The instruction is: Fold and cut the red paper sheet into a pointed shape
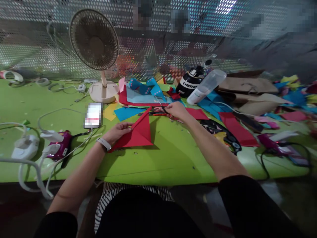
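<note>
a: how many sheets are in hand?

b: one. the folded red paper (138,135) is near the middle of the surface (173,162), one corner pointing up and away. the left hand (118,132) is at its left side, fingers closed on the folded edge.

a: and the right hand?

b: the right hand (176,110) is beyond the paper and to its right, fingers closed around one pair of scissors (162,108). it's blurry there, so i can't tell how the blades stand.

a: what's close by?

b: two red strips to the right: one short strip (197,113) just beside the wrist, one long strip (239,129) farther out. behind the folded paper, one blue sheet (126,113).

a: farther out?

b: one phone (93,114) on the left and one fan (96,44) behind it. at the back, two bottles side by side: one black bottle (190,82), one clear bottle (209,86). two purple boxes, a left one (65,142) and a right one (271,143).

a: and the scraps?

b: heaped at the far right, too jumbled to count.
</note>
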`<state>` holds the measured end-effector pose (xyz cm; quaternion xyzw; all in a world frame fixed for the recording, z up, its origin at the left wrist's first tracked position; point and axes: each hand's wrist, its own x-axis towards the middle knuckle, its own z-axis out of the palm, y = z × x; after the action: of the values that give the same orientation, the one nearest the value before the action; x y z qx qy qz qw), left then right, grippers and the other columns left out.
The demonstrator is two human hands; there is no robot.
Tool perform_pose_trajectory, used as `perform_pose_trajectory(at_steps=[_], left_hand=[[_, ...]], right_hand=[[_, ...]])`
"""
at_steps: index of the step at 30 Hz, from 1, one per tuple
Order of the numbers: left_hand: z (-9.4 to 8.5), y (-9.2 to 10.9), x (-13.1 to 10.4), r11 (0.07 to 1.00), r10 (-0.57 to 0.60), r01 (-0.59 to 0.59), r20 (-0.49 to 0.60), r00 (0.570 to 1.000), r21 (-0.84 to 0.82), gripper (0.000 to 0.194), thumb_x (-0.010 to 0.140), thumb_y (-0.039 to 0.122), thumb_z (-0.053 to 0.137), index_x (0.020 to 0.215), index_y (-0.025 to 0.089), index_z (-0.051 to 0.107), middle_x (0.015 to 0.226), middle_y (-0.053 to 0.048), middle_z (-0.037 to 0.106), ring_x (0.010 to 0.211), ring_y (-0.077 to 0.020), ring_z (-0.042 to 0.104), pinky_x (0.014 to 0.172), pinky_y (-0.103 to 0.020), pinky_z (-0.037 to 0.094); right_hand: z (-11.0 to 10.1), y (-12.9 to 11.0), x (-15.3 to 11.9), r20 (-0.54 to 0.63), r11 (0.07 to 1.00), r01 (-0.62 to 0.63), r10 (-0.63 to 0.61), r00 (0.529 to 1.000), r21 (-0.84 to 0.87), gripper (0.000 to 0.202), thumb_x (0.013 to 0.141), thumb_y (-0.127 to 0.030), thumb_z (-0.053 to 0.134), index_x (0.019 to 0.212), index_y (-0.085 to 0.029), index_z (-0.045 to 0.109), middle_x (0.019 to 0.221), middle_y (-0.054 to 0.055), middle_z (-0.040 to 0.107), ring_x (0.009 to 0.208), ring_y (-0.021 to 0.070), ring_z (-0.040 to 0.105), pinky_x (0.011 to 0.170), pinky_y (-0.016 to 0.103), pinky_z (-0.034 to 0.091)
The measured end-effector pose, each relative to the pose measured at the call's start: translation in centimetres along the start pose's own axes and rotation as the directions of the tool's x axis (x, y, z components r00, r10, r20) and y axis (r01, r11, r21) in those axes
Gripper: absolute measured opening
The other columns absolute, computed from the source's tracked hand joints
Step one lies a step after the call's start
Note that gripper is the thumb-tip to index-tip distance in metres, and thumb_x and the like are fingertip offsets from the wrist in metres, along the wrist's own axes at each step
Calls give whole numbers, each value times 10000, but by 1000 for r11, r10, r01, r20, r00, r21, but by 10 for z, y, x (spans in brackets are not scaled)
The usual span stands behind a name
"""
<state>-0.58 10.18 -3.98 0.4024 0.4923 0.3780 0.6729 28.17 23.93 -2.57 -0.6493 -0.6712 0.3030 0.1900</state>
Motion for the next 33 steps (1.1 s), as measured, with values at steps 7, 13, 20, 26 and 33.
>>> perform_pose_trajectory(at_steps=[7,13,20,26,33], left_hand=[[-2,-2,-1,999,-10,7,60,998,46,326,787,191,714,1107,157,659,844,-17,688,659,-78,585,615,-214,459],[-1,-1,-2,999,-12,8,117,993,35,339,788,243,719,1111,159,659,899,-45,702,721,-100,608,670,-241,486],[9,-11,4,793,126,-289,320,939,537,307,888,308,557,1159,189,639,987,-58,705,832,-152,624,752,-301,498],[16,-8,-6,215,302,-520,449,841,827,389,870,258,574,1254,199,606,1058,-92,641,991,-205,591,880,-347,468],[21,-6,-11,156,268,-458,409,873,875,318,877,222,548,1181,181,634,977,-76,622,910,-195,604,814,-327,488]], right_hand=[[7,-3,8,-123,982,123,-141,982,-144,237,876,-260,589,1072,-159,676,830,92,717,669,203,669,629,339,553],[27,15,-61,-142,569,658,-799,584,-493,552,880,-223,586,1414,-227,447,1404,127,504,1293,315,470,1051,508,430],[56,27,-113,215,71,924,-963,161,-376,365,946,-86,449,1236,-235,611,1327,70,613,1245,209,532,1017,418,466],[67,33,-106,150,209,948,-957,249,-242,262,935,-157,492,1079,-192,707,1131,100,715,994,225,660,816,404,554],[67,27,-112,73,451,889,-892,446,80,177,907,-262,593,1002,-195,726,1042,89,725,948,204,660,840,382,530]])
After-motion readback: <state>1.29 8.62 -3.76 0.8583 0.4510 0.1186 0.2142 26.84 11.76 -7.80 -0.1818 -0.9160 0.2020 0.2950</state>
